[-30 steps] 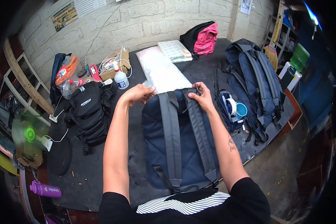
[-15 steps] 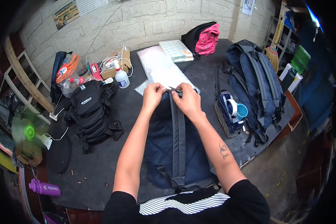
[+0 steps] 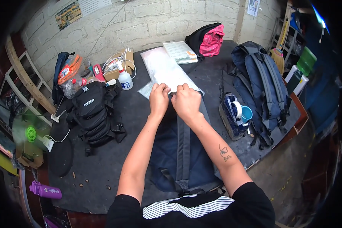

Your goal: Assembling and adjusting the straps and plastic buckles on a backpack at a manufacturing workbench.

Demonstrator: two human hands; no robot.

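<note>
A navy backpack [image 3: 201, 152] lies on the black table right in front of me, a dark grey strap [image 3: 183, 155] running down its middle. At its far end, my left hand [image 3: 159, 100] is closed in a pinch; whatever lies between those fingers is too small to make out. Beside it, my right hand [image 3: 187, 102] is closed with its knuckles up. The small green-handled snips seen in it half a second ago are now mostly hidden by the fingers. Only a little dark bit shows between the two hands.
Clear plastic packs [image 3: 165, 68] lie beyond my hands. On the left are a black bag [image 3: 91, 114], a spray bottle [image 3: 124, 79] and a purple bottle [image 3: 45, 190]. A pouch [image 3: 231, 117] with a blue cup [image 3: 246, 113] and another navy backpack [image 3: 258, 83] are right; a pink-black bag [image 3: 211, 41] stands behind.
My right hand has turned over to knuckles up and closed more, covering the snips. My left hand has shifted slightly right, its fingers curled more. The backpack's far end is now more hidden.
</note>
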